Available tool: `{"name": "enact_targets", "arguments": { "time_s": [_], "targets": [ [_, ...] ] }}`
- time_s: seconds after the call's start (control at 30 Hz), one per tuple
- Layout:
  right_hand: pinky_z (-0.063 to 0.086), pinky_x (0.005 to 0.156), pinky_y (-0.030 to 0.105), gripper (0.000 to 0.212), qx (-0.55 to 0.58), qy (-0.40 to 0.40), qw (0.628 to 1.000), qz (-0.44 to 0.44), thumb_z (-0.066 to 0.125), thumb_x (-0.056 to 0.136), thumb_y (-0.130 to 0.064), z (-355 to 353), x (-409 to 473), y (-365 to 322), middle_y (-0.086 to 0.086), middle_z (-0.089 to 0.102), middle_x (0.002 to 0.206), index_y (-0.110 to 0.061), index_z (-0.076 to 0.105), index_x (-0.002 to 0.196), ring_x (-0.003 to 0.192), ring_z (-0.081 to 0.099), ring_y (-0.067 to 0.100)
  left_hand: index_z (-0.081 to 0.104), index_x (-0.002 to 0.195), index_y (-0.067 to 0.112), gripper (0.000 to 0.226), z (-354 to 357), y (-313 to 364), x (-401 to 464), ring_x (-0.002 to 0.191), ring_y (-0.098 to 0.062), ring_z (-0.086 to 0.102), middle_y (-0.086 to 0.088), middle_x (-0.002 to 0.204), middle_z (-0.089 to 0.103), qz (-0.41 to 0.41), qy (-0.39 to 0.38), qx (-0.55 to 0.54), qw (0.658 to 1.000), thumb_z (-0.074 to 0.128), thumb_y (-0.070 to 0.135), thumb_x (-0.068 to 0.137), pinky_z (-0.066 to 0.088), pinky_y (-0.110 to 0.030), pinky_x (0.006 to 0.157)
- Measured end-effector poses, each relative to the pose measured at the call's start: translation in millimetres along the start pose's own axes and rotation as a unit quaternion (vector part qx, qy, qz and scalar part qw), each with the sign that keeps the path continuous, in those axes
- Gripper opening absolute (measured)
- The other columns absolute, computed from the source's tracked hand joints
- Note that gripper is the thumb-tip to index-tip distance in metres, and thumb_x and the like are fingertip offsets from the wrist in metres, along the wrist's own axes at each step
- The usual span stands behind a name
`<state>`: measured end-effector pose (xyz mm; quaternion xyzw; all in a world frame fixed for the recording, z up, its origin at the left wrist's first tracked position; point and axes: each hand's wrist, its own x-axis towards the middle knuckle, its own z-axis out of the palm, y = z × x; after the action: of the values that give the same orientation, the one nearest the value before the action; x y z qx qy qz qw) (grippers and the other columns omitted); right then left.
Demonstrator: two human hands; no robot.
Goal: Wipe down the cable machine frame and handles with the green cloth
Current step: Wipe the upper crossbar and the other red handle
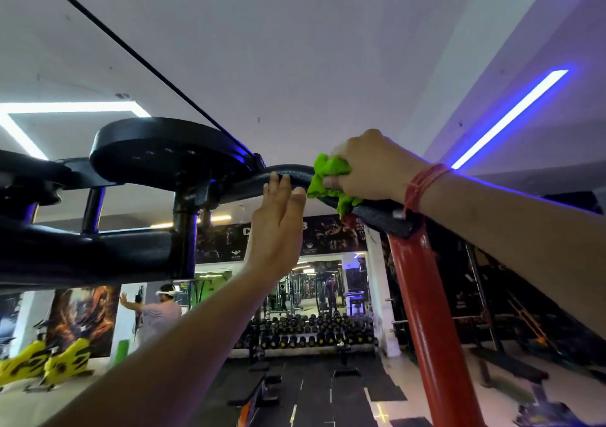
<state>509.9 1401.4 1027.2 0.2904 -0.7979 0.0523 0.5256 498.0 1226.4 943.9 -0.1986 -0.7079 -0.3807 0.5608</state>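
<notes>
I look up at the top of the cable machine. A black curved crossbar [292, 177] runs from a large black pulley [164, 151] to a red upright post [429, 312]. My right hand [370, 167] grips the bunched green cloth [328, 177] and presses it on the crossbar just above the red post. My left hand [278, 220] reaches up with straight fingers, its fingertips resting on the crossbar beside the cloth. A black cable [131, 52] runs from the pulley up to the top left.
Below lies the gym floor with a dumbbell rack [311, 331], benches [259, 390] and yellow exercise bikes [42, 361] at the left. Another person [157, 312] stands by the far wall. A dark rack [511, 312] stands at the right. Blue ceiling light strip [511, 118].
</notes>
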Motion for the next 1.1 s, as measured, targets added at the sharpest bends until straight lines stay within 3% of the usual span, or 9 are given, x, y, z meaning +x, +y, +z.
{"name": "enact_targets", "arguments": {
  "time_s": [0.1,0.2,0.3,0.5,0.6,0.67,0.8,1.0,1.1],
  "targets": [
    [0.044,0.075,0.021,0.04,0.089,0.005,0.995,-0.04,0.066,0.095,-0.042,-7.9,-18.7,18.6,-0.006,0.058,0.086,-0.04,0.061,0.134,0.07,0.056,0.009,0.037,0.154,0.022,0.052,13.0,12.6,-9.7,0.15,-0.002,0.02,0.012,0.164,0.023,-0.003,0.012,-0.02,1.0,0.039,0.043,0.106,0.019,-0.031,0.124],
    [0.039,0.07,0.018,0.036,0.078,0.022,0.991,-0.105,0.073,0.091,-0.031,-19.1,-39.0,32.9,-0.009,0.067,0.087,-0.042,0.069,0.124,0.07,0.054,0.008,0.041,0.152,0.022,0.049,25.0,25.6,-19.5,0.143,0.007,0.026,0.015,0.161,0.028,0.008,0.008,-0.054,0.999,0.039,0.041,0.107,0.025,-0.019,0.118],
    [0.054,0.077,0.03,0.035,0.091,-0.001,0.986,-0.138,0.071,0.085,-0.025,-31.0,-47.7,43.2,-0.004,0.076,0.095,-0.044,0.072,0.114,0.082,0.067,0.015,0.049,0.148,0.027,0.046,31.7,36.5,-26.3,0.134,0.013,0.032,0.019,0.154,0.039,-0.016,0.005,-0.097,0.995,0.039,0.044,0.106,0.028,-0.005,0.1],
    [0.054,0.083,0.04,0.042,-0.002,-0.039,0.971,-0.235,0.066,0.083,-0.021,-42.6,-65.7,42.3,-0.009,0.071,0.113,-0.046,0.07,0.117,0.098,0.066,0.02,0.075,0.094,0.049,0.035,36.1,48.8,-44.5,0.115,0.0,0.06,0.02,0.109,0.072,-0.068,-0.033,-0.195,0.978,0.044,0.063,0.089,0.041,-0.032,0.1],
    [0.055,0.083,0.039,0.047,-0.025,0.001,0.962,-0.27,0.06,0.083,-0.017,-36.9,-73.1,48.2,-0.008,0.07,0.115,-0.042,0.068,0.122,0.103,0.065,0.022,0.075,0.084,0.034,0.038,43.0,56.8,-56.1,0.106,-0.006,0.06,0.015,0.103,0.07,-0.126,-0.024,-0.258,0.957,0.051,0.064,0.08,0.039,-0.032,0.101],
    [0.056,0.08,0.037,0.044,-0.063,0.006,0.947,-0.314,0.048,0.083,-0.019,-26.6,-90.8,52.9,-0.013,0.07,0.111,-0.038,0.072,0.116,0.107,0.064,0.018,0.073,0.095,0.027,0.034,49.0,61.7,-67.2,0.104,-0.008,0.065,0.012,0.099,0.075,-0.159,-0.019,-0.294,0.942,0.046,0.048,0.098,0.04,-0.032,0.101],
    [0.058,0.079,0.041,0.057,0.033,0.024,0.943,-0.331,0.031,0.076,-0.029,-27.9,-112.3,68.1,-0.013,0.072,0.111,-0.03,0.076,0.11,0.107,0.064,0.017,0.066,0.126,0.02,0.044,53.1,67.6,-89.8,0.114,-0.013,0.067,0.007,0.12,0.073,-0.195,-0.019,-0.326,0.925,0.032,0.041,0.106,0.044,-0.035,0.103],
    [0.058,0.072,0.043,0.041,-0.083,-0.019,0.933,-0.349,0.039,0.088,-0.025,-1.5,-167.5,58.5,-0.006,0.068,0.109,-0.028,0.064,0.121,0.102,0.062,0.025,0.066,0.126,0.016,0.06,53.7,59.6,-129.6,0.117,-0.021,0.067,-0.003,0.124,0.072,-0.298,-0.109,-0.369,0.874,0.025,0.054,0.104,0.041,-0.042,0.113],
    [0.055,0.076,0.038,0.038,-0.092,0.027,0.953,-0.286,0.053,0.087,-0.013,-2.0,-166.0,63.4,-0.002,0.069,0.11,-0.018,0.063,0.124,0.096,0.06,0.024,0.07,0.116,0.015,0.062,53.4,51.8,-145.7,0.116,-0.02,0.067,-0.002,0.119,0.074,-0.358,-0.116,-0.388,0.841,0.024,0.055,0.103,0.041,-0.039,0.111]
  ]
}}
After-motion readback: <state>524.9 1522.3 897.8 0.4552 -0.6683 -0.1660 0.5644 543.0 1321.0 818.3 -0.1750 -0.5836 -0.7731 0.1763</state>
